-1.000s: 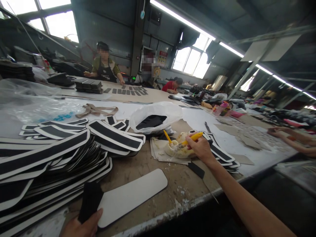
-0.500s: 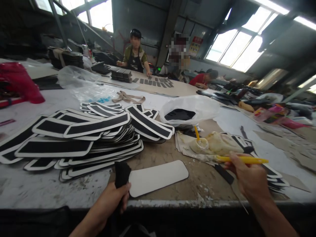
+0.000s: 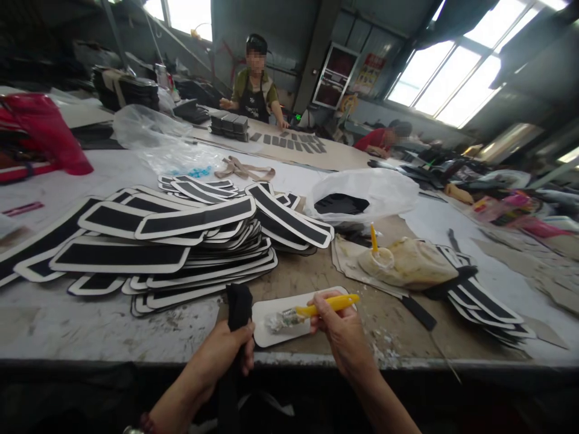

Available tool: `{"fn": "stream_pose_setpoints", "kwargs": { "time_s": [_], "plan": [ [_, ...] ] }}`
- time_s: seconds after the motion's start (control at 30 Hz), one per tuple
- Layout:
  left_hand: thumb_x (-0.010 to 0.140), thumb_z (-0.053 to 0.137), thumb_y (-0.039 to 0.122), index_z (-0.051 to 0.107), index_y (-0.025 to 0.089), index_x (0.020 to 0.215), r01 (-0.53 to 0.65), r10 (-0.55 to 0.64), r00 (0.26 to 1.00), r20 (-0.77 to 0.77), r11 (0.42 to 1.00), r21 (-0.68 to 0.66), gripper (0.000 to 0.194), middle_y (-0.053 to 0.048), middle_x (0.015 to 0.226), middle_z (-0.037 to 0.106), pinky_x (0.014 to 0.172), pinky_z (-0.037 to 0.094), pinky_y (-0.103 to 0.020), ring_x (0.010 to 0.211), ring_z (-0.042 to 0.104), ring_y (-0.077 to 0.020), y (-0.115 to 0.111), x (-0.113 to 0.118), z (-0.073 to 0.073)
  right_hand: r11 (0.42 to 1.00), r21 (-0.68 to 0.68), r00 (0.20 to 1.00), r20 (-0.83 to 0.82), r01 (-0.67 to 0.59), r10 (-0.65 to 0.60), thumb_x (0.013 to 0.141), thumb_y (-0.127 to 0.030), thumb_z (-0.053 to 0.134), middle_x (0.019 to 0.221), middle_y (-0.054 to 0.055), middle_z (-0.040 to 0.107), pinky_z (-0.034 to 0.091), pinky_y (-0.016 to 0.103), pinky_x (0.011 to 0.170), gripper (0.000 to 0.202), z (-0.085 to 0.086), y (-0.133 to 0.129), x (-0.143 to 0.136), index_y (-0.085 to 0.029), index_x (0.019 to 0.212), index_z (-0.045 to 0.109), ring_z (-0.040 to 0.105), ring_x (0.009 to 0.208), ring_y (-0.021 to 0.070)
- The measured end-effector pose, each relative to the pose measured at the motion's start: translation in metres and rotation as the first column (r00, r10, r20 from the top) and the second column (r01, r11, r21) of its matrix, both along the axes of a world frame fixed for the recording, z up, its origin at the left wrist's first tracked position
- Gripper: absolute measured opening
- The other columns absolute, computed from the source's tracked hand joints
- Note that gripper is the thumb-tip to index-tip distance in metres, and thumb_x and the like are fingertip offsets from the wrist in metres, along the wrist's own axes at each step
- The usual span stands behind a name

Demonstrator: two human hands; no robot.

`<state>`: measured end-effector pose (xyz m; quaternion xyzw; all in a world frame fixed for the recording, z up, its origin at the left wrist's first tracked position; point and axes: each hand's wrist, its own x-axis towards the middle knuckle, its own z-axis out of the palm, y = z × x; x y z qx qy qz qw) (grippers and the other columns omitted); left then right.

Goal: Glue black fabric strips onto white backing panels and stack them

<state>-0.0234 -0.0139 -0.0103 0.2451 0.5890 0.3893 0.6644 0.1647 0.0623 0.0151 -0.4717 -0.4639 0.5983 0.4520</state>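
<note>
Window glare, dim hall, warped edges

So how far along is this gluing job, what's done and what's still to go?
Done: a big stack of white pieces with black strips lies on the workbench, and a smaller pile sits at right. In hand: the right hand holds a yellow glue brush over a bare white piece, while the left hand grips a black strip. Left: that strip is not yet on the piece.
</note>
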Motion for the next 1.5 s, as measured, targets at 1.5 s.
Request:
{"fn": "stream_pose_setpoints", "kwargs": {
  "time_s": [1.5],
  "plan": [
    [0.066, 0.053, 0.054, 0.043, 0.019, 0.040, -0.045, 0.054, 0.984, -0.172, 0.997, 0.057, 0.045, -0.001, 0.037, 0.050, 0.042, 0.033, -0.024, 0.035, 0.045, -0.0128, 0.000, 0.009, -0.008, 0.987, 0.163, 0.975, 0.218, 0.011, -0.046, 0.077, -0.041, 0.058, 0.054, -0.005, 0.051, 0.046, 0.024, 0.046, 0.024, -0.004, 0.005, 0.028, -0.019, 0.077, 0.050, 0.052, 0.046, 0.0116]
  ]
}}
